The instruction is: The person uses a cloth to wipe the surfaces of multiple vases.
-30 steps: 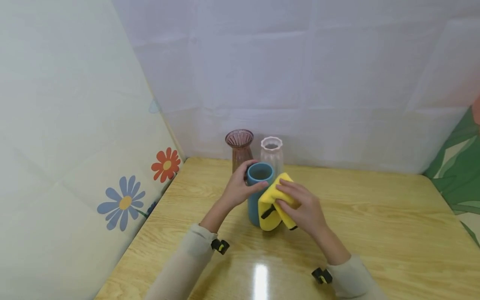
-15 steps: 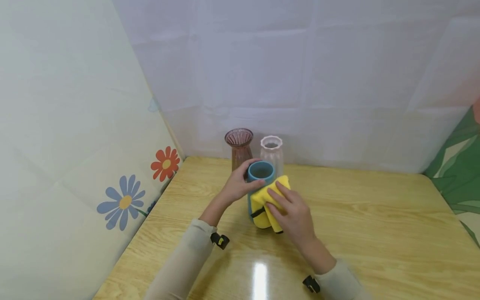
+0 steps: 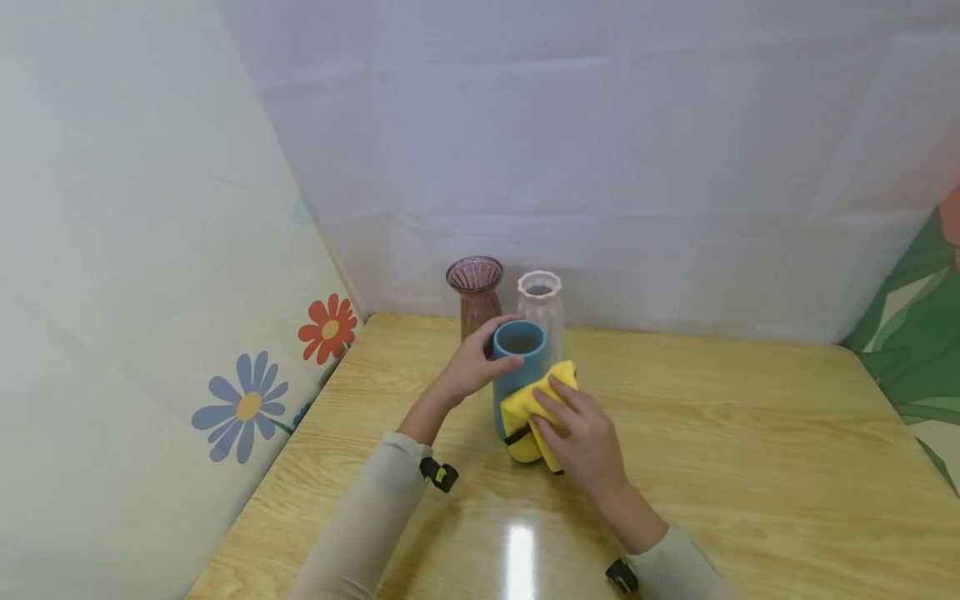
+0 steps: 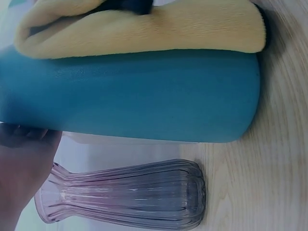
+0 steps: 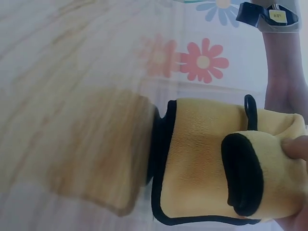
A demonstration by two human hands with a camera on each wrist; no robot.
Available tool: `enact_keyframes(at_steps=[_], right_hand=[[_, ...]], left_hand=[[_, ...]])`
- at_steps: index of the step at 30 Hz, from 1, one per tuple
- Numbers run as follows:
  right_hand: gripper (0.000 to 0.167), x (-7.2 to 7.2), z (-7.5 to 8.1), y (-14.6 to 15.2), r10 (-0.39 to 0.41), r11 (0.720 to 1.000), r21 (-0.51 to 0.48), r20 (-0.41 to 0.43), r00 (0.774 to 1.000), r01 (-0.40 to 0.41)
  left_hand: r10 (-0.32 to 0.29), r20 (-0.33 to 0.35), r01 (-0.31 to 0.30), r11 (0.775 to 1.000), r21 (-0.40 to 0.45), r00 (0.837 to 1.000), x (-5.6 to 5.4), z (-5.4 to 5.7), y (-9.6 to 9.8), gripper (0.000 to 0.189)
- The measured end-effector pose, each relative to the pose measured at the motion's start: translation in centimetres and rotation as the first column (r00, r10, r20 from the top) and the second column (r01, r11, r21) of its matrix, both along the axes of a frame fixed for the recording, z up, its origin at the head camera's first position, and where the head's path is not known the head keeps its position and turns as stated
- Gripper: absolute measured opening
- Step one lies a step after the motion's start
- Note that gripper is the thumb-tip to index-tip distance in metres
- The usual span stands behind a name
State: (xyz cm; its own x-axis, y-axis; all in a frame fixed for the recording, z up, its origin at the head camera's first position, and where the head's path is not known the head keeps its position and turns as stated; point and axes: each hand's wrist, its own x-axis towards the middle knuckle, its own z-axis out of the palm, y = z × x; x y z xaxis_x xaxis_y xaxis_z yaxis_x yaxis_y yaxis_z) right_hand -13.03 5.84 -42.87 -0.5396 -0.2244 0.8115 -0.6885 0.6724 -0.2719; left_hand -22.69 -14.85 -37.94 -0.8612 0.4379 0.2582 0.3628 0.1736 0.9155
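Observation:
A blue vase [image 3: 512, 379] stands upright on the table. My left hand [image 3: 471, 367] grips it near the rim, thumb on the near side and fingers around the far left. My right hand [image 3: 587, 437] holds a folded yellow cloth [image 3: 536, 408] with black edging against the vase's right front side. In the left wrist view the cloth [image 4: 144, 31] lies along the wall of the blue vase [image 4: 144, 96]. The right wrist view shows the cloth [image 5: 202, 159] hanging in folds with a small black loop; the vase is hidden behind it there.
Behind the blue vase stand a purple ribbed glass vase [image 3: 477, 296] and a pale pink vase [image 3: 542, 304] with a scalloped rim. A white sheet [image 3: 675, 167] hangs behind the wooden table [image 3: 750, 433]. A flower-printed sheet [image 3: 135, 250] borders the left side.
My right hand has moved left with the cloth, from the vase's right side round to its front, then slightly down. My left hand keeps its hold on the rim.

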Motion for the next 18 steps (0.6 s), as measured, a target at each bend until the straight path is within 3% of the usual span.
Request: enact_keyframes(at_steps=[18], right_hand=[[0.041, 0.4, -1.1, 0.3, -0.029, 0.997, 0.072, 0.084, 0.996, 0.023]], left_hand=[[-0.108, 0.028, 0.106, 0.993, 0.048, 0.994, -1.0, 0.0, -0.2, 0.070]])
